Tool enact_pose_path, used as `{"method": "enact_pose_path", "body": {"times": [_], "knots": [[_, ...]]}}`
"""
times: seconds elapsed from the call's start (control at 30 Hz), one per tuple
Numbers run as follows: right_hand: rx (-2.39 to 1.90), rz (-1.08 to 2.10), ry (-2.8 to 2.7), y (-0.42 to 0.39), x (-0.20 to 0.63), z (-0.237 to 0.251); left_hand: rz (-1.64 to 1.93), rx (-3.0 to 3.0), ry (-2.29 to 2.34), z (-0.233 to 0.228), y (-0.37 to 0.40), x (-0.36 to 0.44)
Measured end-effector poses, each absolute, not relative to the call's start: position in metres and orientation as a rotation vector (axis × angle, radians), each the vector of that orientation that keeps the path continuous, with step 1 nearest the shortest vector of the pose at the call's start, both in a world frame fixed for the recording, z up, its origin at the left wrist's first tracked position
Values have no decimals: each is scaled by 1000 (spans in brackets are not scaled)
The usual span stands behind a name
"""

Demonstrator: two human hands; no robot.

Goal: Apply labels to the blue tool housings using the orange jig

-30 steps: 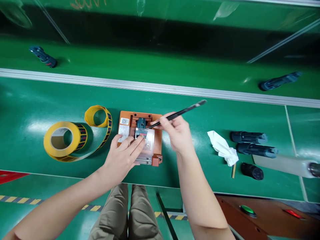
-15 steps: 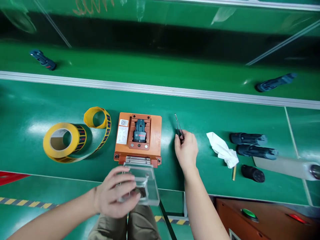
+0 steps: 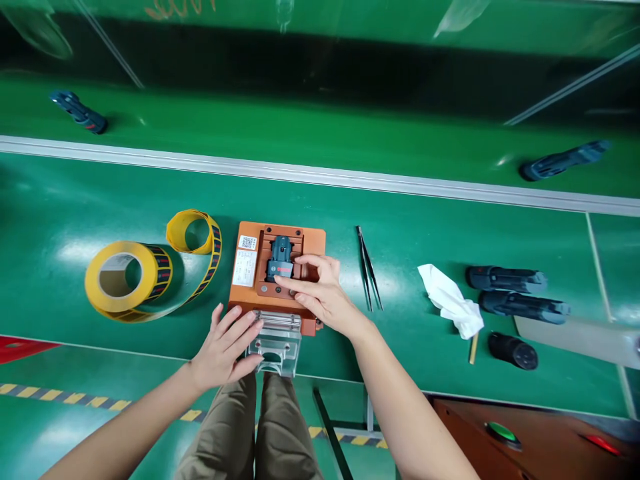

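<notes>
A dark blue power-tool body (image 3: 280, 269) with a red-lettered label lies in the recess of an orange fixture (image 3: 313, 241). My right hand (image 3: 323, 293) reaches over the fixture from the right, fingers apart, the index fingertip at the body's lower edge. Whether it presses there I cannot tell. My left hand (image 3: 229, 347) is open, fingers spread, at the fixture's front left corner. Its fingertips overlap the left edge of the clear hinged cover (image 3: 287, 327), which is folded down toward me. Black tweezers (image 3: 367, 267) lie on the bench right of my right hand.
A yellow label roll (image 3: 95, 283) with a curled strip (image 3: 175, 233) stands at left. On the right lie a white cloth (image 3: 450, 300), two dark tool bodies (image 3: 507, 279) and a black cylinder (image 3: 514, 351). More tools (image 3: 565, 160) sit beyond the metal rail. A green button (image 3: 503, 433) is at lower right.
My right hand has let go of the tweezers and moved left onto the tool body. My left hand has come off the clear cover's middle to the fixture's corner; the cover hangs lower.
</notes>
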State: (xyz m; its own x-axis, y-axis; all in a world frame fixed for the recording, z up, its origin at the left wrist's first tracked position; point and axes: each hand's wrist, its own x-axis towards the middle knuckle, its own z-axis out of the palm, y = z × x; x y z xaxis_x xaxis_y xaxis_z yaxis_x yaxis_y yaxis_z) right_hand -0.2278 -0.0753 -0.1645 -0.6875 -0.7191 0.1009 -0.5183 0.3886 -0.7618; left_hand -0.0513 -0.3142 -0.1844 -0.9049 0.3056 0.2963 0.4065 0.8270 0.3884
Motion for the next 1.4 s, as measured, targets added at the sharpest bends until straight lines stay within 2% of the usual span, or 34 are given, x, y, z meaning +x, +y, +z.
{"method": "enact_pose_path", "body": {"times": [0.2,0.5,0.77,0.93,1.07,1.17,1.27,1.33,1.4], "knots": [[-1084,-1201,2435,-81,-243,-179,-694,-601,-2802,-188,-316,-53],[-1078,-1231,2347,-91,-236,-169,-688,-590,-2806,-193,-317,-51],[-599,-1354,2565,-109,-245,-165,-657,-560,-2815,-195,-316,-50],[-633,-1024,2723,-129,-235,-142,-580,-525,-2789,-193,-314,-51],[-497,-1121,2696,-130,-220,-93,-567,-449,-2764,-173,-304,-54],[-452,-1343,2467,-110,-191,-48,-847,-139,-2753,-130,-288,-55],[-529,-1452,2344,-87,-150,-9,-1445,338,-2552,-67,-272,-56],[-585,-1477,2316,-76,-125,11,-1701,455,-2434,-27,-265,-59],[-636,-1504,2298,-68,-107,26,-2175,489,-2193,5,-261,-63]]}}
